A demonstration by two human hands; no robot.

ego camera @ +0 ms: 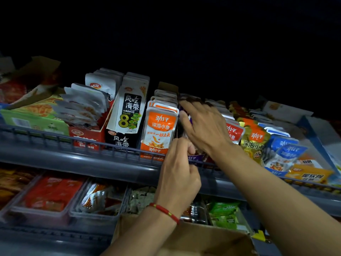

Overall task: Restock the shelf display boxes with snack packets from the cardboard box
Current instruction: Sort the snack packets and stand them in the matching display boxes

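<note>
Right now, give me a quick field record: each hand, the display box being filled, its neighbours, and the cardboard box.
left hand: fingers curled at the purple box's front edge
right hand: fingers spread, pressing on the packets in it
purple display box: mostly hidden by hands
left neighbour: orange packets
right neighbour: red packets
cardboard box: below the arms, contents unseen

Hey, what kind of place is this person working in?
Most likely a shop's snack aisle: tiered shelves with a wire rail, display boxes packed with branded snack packets, and an open cardboard box below for restocking.
</note>
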